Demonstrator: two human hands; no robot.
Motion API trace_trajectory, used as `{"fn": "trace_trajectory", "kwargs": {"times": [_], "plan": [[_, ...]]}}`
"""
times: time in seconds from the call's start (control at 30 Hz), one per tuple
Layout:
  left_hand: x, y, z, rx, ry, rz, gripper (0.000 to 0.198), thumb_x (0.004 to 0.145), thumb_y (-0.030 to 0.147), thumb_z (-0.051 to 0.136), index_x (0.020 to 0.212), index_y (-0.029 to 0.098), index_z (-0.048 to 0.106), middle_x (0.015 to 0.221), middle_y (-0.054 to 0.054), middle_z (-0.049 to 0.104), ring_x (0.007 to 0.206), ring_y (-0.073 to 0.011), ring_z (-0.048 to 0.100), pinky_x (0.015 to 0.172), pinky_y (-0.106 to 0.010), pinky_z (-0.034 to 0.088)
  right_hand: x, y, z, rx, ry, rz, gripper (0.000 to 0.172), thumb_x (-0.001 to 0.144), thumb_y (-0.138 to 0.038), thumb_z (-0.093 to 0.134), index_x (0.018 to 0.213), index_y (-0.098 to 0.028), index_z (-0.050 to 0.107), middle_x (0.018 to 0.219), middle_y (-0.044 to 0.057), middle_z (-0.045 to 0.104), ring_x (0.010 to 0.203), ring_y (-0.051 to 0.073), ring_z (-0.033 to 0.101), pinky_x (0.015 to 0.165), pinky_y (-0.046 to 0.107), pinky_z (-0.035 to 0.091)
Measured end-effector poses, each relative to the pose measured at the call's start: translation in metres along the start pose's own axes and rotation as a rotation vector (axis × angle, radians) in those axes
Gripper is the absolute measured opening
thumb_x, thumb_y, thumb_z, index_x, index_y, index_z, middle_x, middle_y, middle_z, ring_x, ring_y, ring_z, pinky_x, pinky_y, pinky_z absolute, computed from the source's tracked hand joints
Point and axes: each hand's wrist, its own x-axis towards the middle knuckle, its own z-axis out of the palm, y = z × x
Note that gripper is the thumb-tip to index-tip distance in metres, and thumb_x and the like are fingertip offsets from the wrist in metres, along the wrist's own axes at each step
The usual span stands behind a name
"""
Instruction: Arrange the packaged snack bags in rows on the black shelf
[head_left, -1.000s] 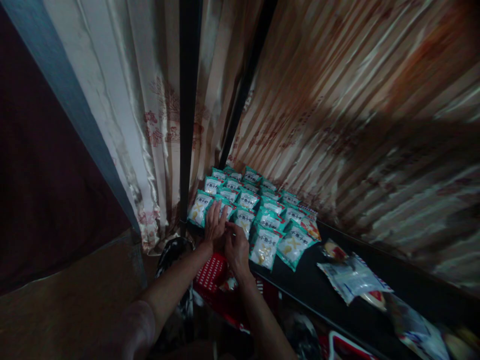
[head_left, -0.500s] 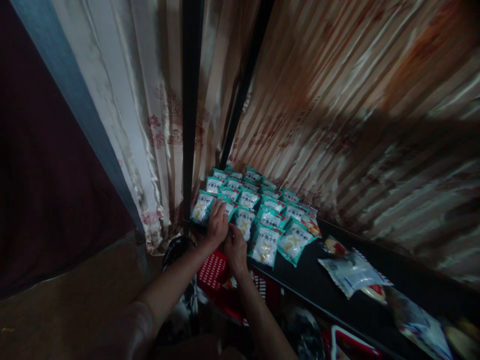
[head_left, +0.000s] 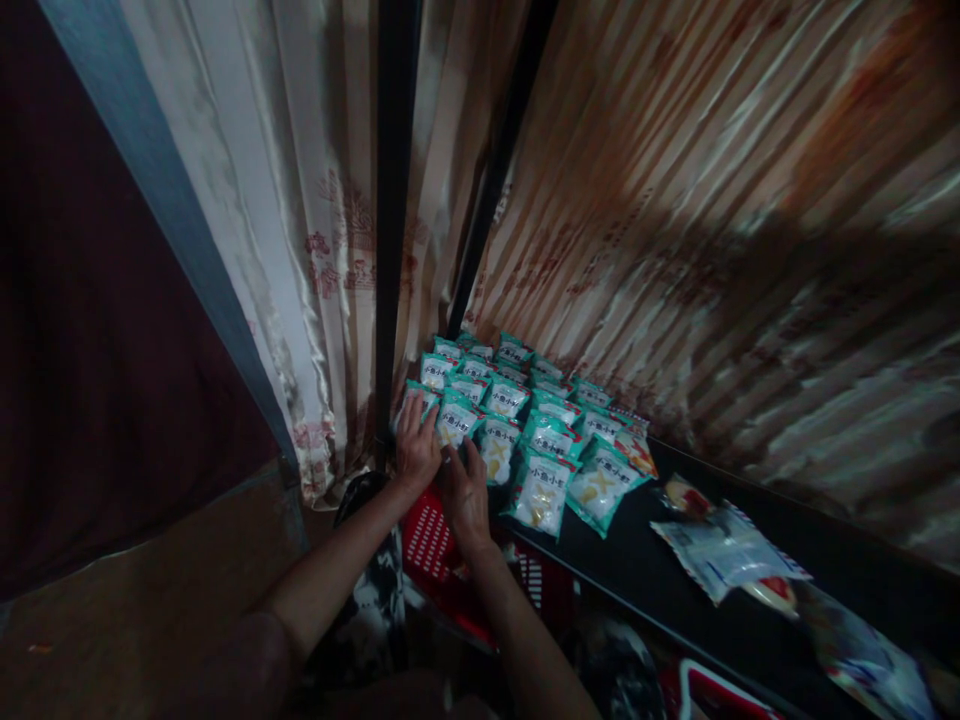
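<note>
Rows of green-and-white snack bags [head_left: 541, 490] lean upright, one behind another, on a dark shelf. My left hand [head_left: 417, 450] lies over the front leftmost snack bag [head_left: 414, 398], its fingers stretched out across the front and covering much of it. Just right of that, my right hand [head_left: 463, 500] touches the lower edge of the neighbouring snack bag [head_left: 456, 424] with slightly bent fingers that are apart. Both wrists are close together at the shelf's front edge.
Below my hands is a red plastic basket [head_left: 427, 540]. Farther right on the black shelf [head_left: 622, 545] lie clear-and-white packets [head_left: 731, 550]. Black posts [head_left: 397, 220] and a pleated curtain [head_left: 645, 250] stand behind. Another red basket with a white handle [head_left: 686, 675] is at lower right.
My left hand has moved left, from the second front bag onto the leftmost one. My right hand's fingers have opened out at the second bag, whose front now shows. The view has shifted slightly.
</note>
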Motion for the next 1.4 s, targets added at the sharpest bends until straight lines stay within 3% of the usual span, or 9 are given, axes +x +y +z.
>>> {"fn": "trace_trajectory", "kwargs": {"times": [0.2,0.33,0.53,0.77,1.13,1.4], "plan": [[-0.002,-0.013,-0.003,0.149,-0.052,-0.039,0.047,0.084,0.021,0.048,0.131,0.014,0.048,0.153,-0.016,0.026,0.143,-0.0306,0.015,0.111,-0.052,0.031,0.003,0.0,0.0,-0.029,-0.008,0.008,0.039,0.088,-0.012,0.04,0.121,-0.017,0.059,0.138,0.017,0.044,0.128,0.03,0.043,0.1,0.049,0.043],[0.002,-0.015,0.006,0.168,-0.086,-0.145,0.052,0.084,0.021,0.049,0.134,0.011,0.043,0.149,-0.02,0.032,0.14,-0.0321,0.025,0.11,-0.051,0.033,0.004,-0.002,-0.002,-0.03,-0.003,0.009,0.039,0.088,-0.012,0.04,0.122,-0.019,0.059,0.137,0.015,0.045,0.127,0.03,0.043,0.1,0.049,0.044],[0.008,-0.017,0.021,0.128,-0.024,-0.315,0.056,0.083,0.013,0.045,0.138,0.01,0.037,0.141,-0.021,0.043,0.136,-0.0312,0.034,0.108,-0.05,0.035,0.004,-0.003,-0.004,-0.035,-0.012,0.022,0.039,0.087,-0.012,0.04,0.12,-0.018,0.06,0.134,0.016,0.046,0.124,0.031,0.044,0.098,0.051,0.044],[0.004,-0.017,0.026,0.023,0.133,-0.325,0.058,0.088,0.013,0.039,0.145,0.016,0.026,0.143,-0.019,0.038,0.137,-0.028,0.032,0.109,-0.047,0.035,0.004,-0.002,-0.005,-0.093,0.016,-0.047,0.039,0.086,-0.01,0.04,0.12,-0.02,0.058,0.142,0.014,0.038,0.127,0.03,0.039,0.097,0.051,0.044],[0.003,-0.012,0.018,-0.099,0.196,-0.35,0.049,0.096,0.025,0.031,0.143,0.014,0.027,0.147,-0.019,0.032,0.136,-0.0236,0.035,0.11,-0.039,0.035,0.01,0.002,0.004,-0.069,-0.021,-0.025,0.041,0.086,-0.01,0.039,0.123,-0.016,0.056,0.144,0.018,0.036,0.131,0.03,0.038,0.098,0.05,0.045],[0.003,-0.013,0.018,-0.131,0.173,-0.35,0.05,0.096,0.026,0.028,0.143,0.012,0.027,0.149,-0.018,0.029,0.139,-0.0231,0.03,0.113,-0.039,0.03,0.014,-0.005,0.003,-0.15,0.006,-0.083,0.037,0.085,-0.008,0.041,0.119,-0.013,0.057,0.145,0.019,0.034,0.127,0.03,0.039,0.095,0.05,0.046]]}}
